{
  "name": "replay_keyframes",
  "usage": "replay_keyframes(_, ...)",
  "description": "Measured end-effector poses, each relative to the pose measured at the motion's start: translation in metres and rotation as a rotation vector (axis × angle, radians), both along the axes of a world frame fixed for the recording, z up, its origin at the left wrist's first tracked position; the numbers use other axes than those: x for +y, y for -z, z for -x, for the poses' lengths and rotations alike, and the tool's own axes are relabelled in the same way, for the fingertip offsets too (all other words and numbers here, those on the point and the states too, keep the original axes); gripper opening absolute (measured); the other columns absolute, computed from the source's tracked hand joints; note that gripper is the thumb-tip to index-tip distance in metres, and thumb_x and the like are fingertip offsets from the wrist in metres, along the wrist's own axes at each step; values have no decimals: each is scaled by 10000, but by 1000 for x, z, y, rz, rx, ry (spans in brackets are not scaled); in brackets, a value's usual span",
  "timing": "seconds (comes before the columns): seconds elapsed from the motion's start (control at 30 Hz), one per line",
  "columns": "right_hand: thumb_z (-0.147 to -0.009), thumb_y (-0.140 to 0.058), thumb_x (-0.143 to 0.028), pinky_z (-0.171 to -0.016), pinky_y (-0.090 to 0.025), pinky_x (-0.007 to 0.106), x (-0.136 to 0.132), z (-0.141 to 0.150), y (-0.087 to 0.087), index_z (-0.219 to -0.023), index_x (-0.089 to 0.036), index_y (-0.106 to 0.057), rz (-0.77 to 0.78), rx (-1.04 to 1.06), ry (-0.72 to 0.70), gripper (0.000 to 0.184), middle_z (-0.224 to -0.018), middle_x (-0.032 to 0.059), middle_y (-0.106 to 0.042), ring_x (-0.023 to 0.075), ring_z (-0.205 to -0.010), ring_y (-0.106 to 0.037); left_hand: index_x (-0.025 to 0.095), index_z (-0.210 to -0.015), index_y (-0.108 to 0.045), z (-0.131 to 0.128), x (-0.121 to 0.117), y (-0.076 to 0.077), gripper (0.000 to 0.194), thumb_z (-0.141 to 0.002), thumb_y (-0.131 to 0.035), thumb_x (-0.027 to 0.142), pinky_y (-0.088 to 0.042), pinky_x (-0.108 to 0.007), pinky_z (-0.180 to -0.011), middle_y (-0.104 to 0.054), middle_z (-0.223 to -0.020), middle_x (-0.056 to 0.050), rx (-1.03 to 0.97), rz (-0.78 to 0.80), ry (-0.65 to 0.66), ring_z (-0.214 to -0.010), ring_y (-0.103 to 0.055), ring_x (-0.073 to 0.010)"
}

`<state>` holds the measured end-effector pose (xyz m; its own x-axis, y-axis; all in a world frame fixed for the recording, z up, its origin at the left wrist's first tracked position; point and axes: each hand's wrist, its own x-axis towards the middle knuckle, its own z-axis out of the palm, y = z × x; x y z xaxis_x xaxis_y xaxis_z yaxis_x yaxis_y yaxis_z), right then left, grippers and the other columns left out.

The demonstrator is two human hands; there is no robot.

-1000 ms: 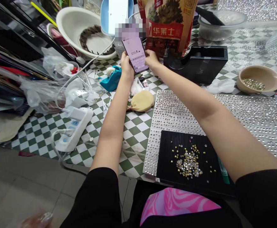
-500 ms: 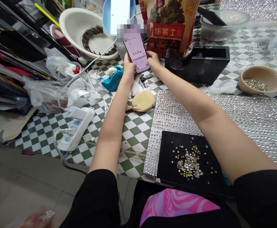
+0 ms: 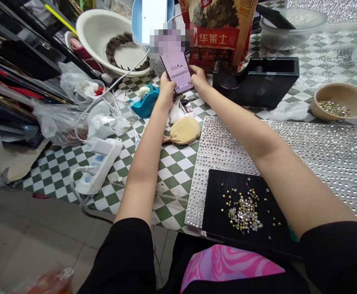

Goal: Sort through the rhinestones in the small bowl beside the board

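Observation:
Both of my hands hold a smartphone (image 3: 178, 67) upright over the far part of the table, its lit screen showing a keyboard. My left hand (image 3: 167, 90) grips the lower left edge, thumb at the keyboard. On the lower right edge, my right hand (image 3: 200, 81) is closed, its thumb by the keys. Below the hands lies a tan round pouch (image 3: 184, 130). Close by on the left is a blue tape dispenser (image 3: 146, 104). Under my right forearm, a black ridged tray (image 3: 215, 220) carries loose rhinestones (image 3: 246, 214), resting on a rhinestone-covered board (image 3: 193, 200).
A white power strip (image 3: 100, 167) with cables lies at left, near plastic bags (image 3: 51, 122). Behind stand a white basin (image 3: 89, 30), a printed paper bag (image 3: 218, 36) and a black tape dispenser (image 3: 261, 83). A beige bowl (image 3: 346, 96) of rhinestones sits at right.
The view has shifted very slightly, so things on the right appear a little farther right. Both hands keep hold of the smartphone, with only slight thumb movement.

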<state>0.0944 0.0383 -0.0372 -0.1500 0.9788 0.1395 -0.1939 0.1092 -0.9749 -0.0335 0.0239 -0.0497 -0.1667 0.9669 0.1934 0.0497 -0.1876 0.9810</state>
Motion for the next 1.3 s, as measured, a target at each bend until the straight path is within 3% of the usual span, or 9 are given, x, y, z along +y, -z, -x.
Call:
replay_keyframes(0.23,-477,-650,-387,-1073,-471,373,4,-2,6,-790,-284,-507,-33,-81,-9,359,-902,1,-717,212,-1120,-602,355,-856,-535,-4,-10,-8,407,-558,-783,233,-498,-431,-1178,-752,-915,162,-5,33,-1,-1216,-628,-230)
replay_keyframes(0.37,-504,-639,-271,-1114,-489,428,5,0,12,-823,-276,-486,-55,-116,11,353,-987,-15,-708,233,-1186,-585,345,-847,-556,-5,-7,-5,380,-609,-849,388,-519,-418,-1151,-750,-888,136,-59,7,4,-1210,-626,-220)
replay_keyframes(0.63,-521,-589,-164,-1072,-559,493,11,1,15,-852,-258,-472,-52,-152,31,364,-1099,3,-697,301,-1259,-616,380,-876,-514,-9,-13,-9,480,-486,-760,511,-473,-425,-1120,-761,-912,122,45,-8,6,-1298,-578,-262)
replay_keyframes(0.87,-562,-601,-144,-1105,-547,449,7,-3,12,-846,-274,-495,-50,-143,22,330,-1083,-3,-716,274,-1228,-624,367,-840,-545,-8,-10,-7,560,-458,-870,616,-562,-440,-1063,-744,-834,117,-54,26,-31,-1231,-603,-241)
replay_keyframes(1.07,-692,-613,-163,-1083,-554,447,5,-3,9,-819,-242,-493,-51,-139,23,191,-1071,13,-709,269,-1276,-604,384,-787,-592,-6,-6,-2,427,-507,-845,585,-594,-469,-1032,-721,-754,83,-62,11,-47,-1214,-616,-286)
replay_keyframes(1.3,-608,-616,-184,-1078,-558,417,6,-4,12,-810,-274,-505,-46,-127,12,248,-1039,-17,-712,265,-1247,-620,375,-841,-607,0,0,6,380,-513,-791,434,-606,-446,-989,-752,-919,105,-89,-48,-12,-1084,-678,-276)
